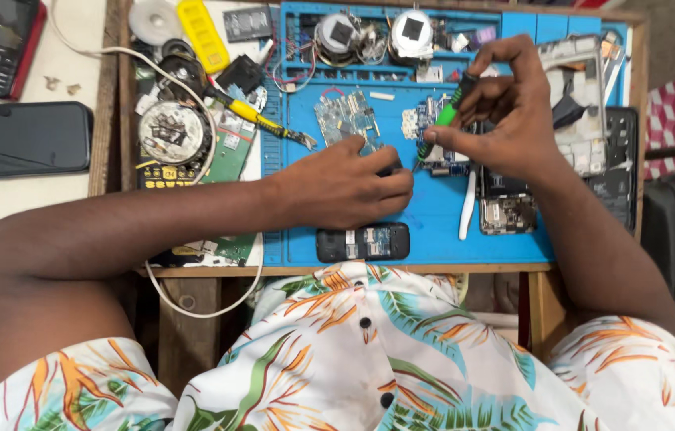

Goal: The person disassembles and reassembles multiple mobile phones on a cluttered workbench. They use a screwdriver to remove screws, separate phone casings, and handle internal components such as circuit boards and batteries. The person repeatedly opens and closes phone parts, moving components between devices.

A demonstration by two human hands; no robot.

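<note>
We are at a phone repair shop. Our blue work mat point(433, 231) holds circuit boards point(347, 116). Old phones point(0, 44) lie near the bench's left edge.

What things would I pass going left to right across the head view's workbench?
Red-and-black keypad phone → flat black smartphone → yellow-handled pliers → left hand → green-handled screwdriver in right hand → black laptop-style keyboard panel.

Green-handled screwdriver point(443, 120) (tilted, tip down) over a small circuit board point(443, 157) on the blue mat point(433, 227).

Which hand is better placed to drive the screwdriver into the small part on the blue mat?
Right hand: it already grips the green-handled screwdriver, tip down. Left hand rests flat, steadying something hidden underneath.
</note>
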